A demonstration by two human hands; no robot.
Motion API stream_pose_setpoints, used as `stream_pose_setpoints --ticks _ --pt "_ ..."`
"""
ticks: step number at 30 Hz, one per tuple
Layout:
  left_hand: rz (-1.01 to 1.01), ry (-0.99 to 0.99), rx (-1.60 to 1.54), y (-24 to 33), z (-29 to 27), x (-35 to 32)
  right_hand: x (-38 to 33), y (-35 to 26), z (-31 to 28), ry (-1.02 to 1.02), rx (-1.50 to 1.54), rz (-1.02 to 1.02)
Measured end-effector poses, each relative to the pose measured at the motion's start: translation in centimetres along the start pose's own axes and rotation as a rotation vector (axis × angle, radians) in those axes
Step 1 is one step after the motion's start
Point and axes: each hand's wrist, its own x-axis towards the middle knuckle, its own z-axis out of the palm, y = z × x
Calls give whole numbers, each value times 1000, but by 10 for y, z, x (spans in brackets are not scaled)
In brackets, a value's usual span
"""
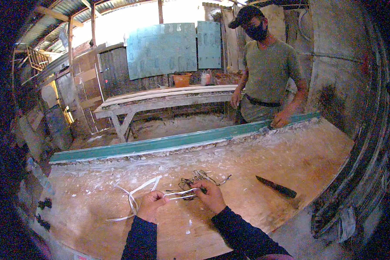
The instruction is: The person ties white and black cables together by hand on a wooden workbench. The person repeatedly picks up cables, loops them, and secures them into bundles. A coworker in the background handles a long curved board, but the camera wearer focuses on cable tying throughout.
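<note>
A thin white strip (182,192) is stretched in a double line between my two hands, above the wooden tabletop. My left hand (151,205) pinches one end of the loop between thumb and fingers. At the other end, my right hand (209,197) grips it with bent fingers. More white strip (136,190) trails in loose loops on the table beyond and to the left of my left hand. Just past my right hand lies a tangle of thin dark strings (199,177), partly covered by that hand. A dark knife (276,186) rests farther right, apart from both hands.
A long green channel-shaped piece (160,143) edges the far side of the plywood table (95,225). Across it stands a co-worker (271,65) in a cap and mask, one hand on the green piece. Behind is a bench (173,96) with an orange pot (182,79).
</note>
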Motion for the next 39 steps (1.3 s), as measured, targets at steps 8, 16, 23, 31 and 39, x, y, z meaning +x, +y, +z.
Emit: stream_pose_setpoints --ticks 8,16,23,31,39 --pt "-5 260 13 -44 -19 16 -3 -5 3 -101 -109 -168" --pt "51 331 267 -58 -25 20 -10 -19 8 -422 108 -177" --pt "-82 337 137 -26 -7 11 -16 -36 9 -837 393 -69" --pt "29 229 405 -6 -2 4 -17 -33 10 -886 254 -107" --pt "-125 174 268 -16 1 5 -21 -31 12 -853 388 -85"
